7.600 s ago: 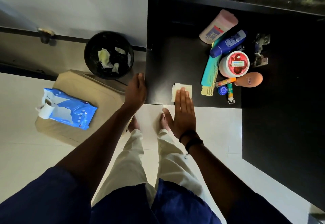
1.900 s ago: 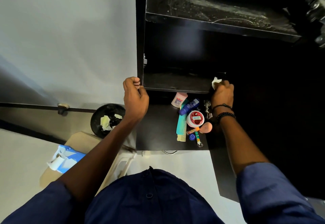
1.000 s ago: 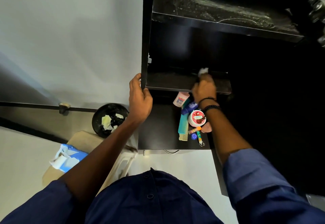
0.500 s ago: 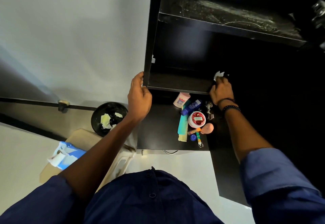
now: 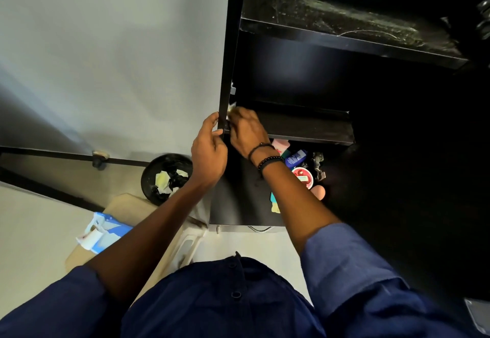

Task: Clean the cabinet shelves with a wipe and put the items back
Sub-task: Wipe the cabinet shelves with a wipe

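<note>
My right hand (image 5: 245, 132) presses a white wipe (image 5: 231, 107) onto the far left end of the black middle shelf (image 5: 313, 129); only a corner of the wipe shows past my fingers. My left hand (image 5: 209, 152) grips the front edge of the cabinet's left side panel (image 5: 228, 51). On the bottom shelf (image 5: 238, 205) lie the toiletries: a pink bottle (image 5: 280, 144), a blue tube (image 5: 295, 158), a round red-lidded jar (image 5: 303, 175), a teal comb (image 5: 274, 202) and a beige oval sponge (image 5: 318, 192), partly hidden by my right forearm.
The upper shelf (image 5: 344, 30) is streaked with pale dust. A black bin (image 5: 165, 178) holding used wipes stands on the floor left of the cabinet. A blue wipe pack (image 5: 102, 231) lies on a tan stool (image 5: 138, 210). The open cabinet door (image 5: 411, 178) is at right.
My right hand has swept the wipe along the middle shelf from its right end to its left end. My left hand still holds the side panel.
</note>
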`<act>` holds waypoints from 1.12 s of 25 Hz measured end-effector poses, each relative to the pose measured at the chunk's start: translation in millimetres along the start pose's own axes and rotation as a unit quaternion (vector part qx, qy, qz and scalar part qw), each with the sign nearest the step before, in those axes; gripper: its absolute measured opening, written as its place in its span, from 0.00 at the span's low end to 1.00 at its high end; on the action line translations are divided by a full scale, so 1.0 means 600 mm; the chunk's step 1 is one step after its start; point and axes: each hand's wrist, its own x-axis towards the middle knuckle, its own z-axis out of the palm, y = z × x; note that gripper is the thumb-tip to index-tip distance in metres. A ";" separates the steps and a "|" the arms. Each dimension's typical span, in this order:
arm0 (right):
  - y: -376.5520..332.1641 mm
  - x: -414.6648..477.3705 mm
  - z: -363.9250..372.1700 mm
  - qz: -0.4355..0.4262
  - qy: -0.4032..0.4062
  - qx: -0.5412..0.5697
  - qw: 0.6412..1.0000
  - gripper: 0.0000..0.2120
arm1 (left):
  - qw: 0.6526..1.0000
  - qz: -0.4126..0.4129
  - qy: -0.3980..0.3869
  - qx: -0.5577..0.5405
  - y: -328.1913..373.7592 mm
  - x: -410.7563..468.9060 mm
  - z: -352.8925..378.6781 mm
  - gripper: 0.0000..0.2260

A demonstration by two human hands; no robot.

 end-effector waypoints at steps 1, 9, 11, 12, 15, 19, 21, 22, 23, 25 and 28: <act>0.004 -0.021 0.003 -0.020 0.015 -0.003 1.000 0.16 | 1.000 -0.006 0.006 -0.003 0.001 0.000 0.002 0.23; 0.006 0.026 -0.008 0.119 0.044 -0.041 0.991 0.13 | 0.999 0.004 -0.038 0.023 -0.011 0.001 -0.026 0.22; -0.015 0.033 -0.001 0.107 0.031 -0.034 0.993 0.14 | 0.999 0.003 -0.044 0.021 -0.010 -0.003 -0.030 0.21; -0.025 0.023 0.003 0.079 0.024 -0.030 0.996 0.14 | 0.999 0.006 -0.041 0.015 -0.010 -0.005 -0.028 0.21; 0.004 -0.032 0.004 0.012 0.022 -0.038 0.999 0.16 | 0.999 0.009 -0.029 0.013 -0.010 -0.011 -0.019 0.21; 0.154 -0.090 -0.059 0.171 0.060 -0.107 0.978 0.17 | 0.999 0.000 -0.030 0.031 -0.014 -0.013 -0.004 0.21; 0.237 -0.104 -0.109 0.298 0.059 -0.154 0.940 0.16 | 0.999 -0.006 -0.029 0.031 -0.012 -0.015 0.001 0.21; 0.265 -0.107 -0.132 0.349 0.049 -0.172 0.920 0.15 | 0.999 -0.011 -0.031 0.030 -0.011 -0.015 0.003 0.21; 0.280 -0.104 -0.143 0.378 0.039 -0.188 0.905 0.14 | 0.999 -0.015 -0.033 0.031 -0.012 -0.016 0.004 0.21; 0.257 -0.089 -0.139 0.368 0.030 -0.202 0.907 0.15 | 0.999 -0.020 -0.032 0.034 -0.013 -0.019 0.007 0.22; 0.133 -0.078 -0.062 0.199 0.017 -0.100 0.975 0.22 | 0.999 -0.015 -0.027 0.028 -0.010 -0.020 0.013 0.23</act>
